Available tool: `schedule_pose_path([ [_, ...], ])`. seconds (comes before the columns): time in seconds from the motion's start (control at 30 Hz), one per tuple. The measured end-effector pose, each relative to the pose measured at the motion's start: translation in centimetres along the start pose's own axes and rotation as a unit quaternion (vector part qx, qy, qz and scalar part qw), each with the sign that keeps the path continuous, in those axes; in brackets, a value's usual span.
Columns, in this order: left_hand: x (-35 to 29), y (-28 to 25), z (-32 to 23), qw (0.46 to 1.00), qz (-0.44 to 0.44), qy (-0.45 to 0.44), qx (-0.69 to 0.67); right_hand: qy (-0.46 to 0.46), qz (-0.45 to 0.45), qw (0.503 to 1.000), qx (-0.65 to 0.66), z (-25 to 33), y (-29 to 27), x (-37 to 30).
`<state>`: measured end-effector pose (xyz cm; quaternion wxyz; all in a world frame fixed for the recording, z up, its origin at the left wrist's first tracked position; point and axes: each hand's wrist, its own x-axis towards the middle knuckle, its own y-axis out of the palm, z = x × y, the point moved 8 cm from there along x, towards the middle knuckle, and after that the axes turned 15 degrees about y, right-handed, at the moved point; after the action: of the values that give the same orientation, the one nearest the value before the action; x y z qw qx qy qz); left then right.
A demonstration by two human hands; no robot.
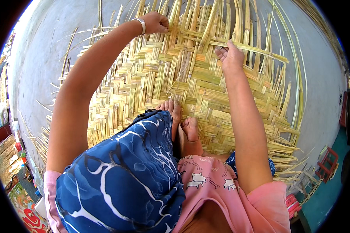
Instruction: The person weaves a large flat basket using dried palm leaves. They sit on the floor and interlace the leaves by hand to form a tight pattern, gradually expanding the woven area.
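Observation:
A large woven mat of flat yellow-green cane strips (155,62) lies on the floor in front of me, with loose strip ends sticking out around its edges. At the far part of the weave, my left hand (156,23), with a silver bangle at the wrist, is closed with its fingertips down on the strips; just what they pinch is hard to see. One crosswise strip (256,49) runs from near that hand out to the right over the lengthwise strips. Against it rests a fingertip of my right hand (232,57), whose fingers are apart and loosely bent.
My bare feet (173,108) rest on the mat. Long loose strips (299,77) lie on the grey floor (322,70) to the right. A small red frame (327,164) stands at the lower right. Assorted household things line the left rim.

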<state>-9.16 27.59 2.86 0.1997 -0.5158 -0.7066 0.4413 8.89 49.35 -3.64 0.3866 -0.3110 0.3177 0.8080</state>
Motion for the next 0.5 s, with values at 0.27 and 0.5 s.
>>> schedule_pose_path([
  [0.27, 0.0, 0.6, -1.6, 0.998, 0.047, 0.001, 0.042, 0.027, -0.016, 1.0, -0.004, -0.7, -1.1, 1.0],
  [0.5, -1.1, 0.5, -2.2, 0.99, -0.01, 0.023, 0.14, 0.094, 0.079, 0.992, -0.031, -1.6, -1.2, -2.0],
])
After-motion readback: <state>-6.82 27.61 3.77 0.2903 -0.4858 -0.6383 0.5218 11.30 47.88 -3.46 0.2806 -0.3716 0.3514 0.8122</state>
